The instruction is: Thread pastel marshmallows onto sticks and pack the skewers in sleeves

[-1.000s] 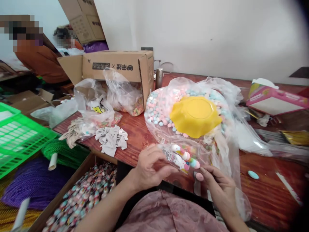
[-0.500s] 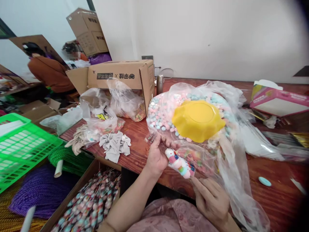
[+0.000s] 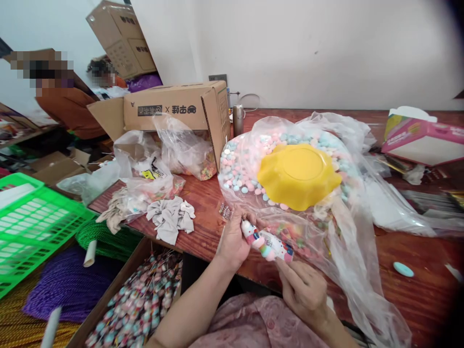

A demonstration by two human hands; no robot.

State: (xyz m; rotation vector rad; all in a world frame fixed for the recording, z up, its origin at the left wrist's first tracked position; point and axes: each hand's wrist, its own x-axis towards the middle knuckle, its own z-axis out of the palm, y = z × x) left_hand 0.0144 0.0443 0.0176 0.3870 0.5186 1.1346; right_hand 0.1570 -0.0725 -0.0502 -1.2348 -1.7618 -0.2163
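Observation:
My left hand (image 3: 235,238) is closed around the upper end of a candy skewer (image 3: 258,241), a row of pink, white and rainbow-coloured pieces. A clear wrapper with printed red and blue spots (image 3: 281,245) lies along the candy's right side. My right hand (image 3: 304,285) has its fingers curled in, with the index and thumb tips closed at the skewer's lower end; any stick there is hidden. Just beyond both hands is a clear bag of multicoloured sweets (image 3: 290,231). A small clear packet (image 3: 225,210) rests near my left fingertips.
A yellow scalloped dish (image 3: 297,176) sits upside down on pastel candies (image 3: 235,171) in plastic. An open carton (image 3: 177,108) and grey cloth (image 3: 170,218) are to the left. Below stands a box of skewers (image 3: 137,299), beside a green basket (image 3: 32,227). Two people sit further back.
The skewer has turned and drawn in toward my left palm, and more of the printed wrapper shows flat beside it. My right hand has shifted slightly left. The camera view has moved a little.

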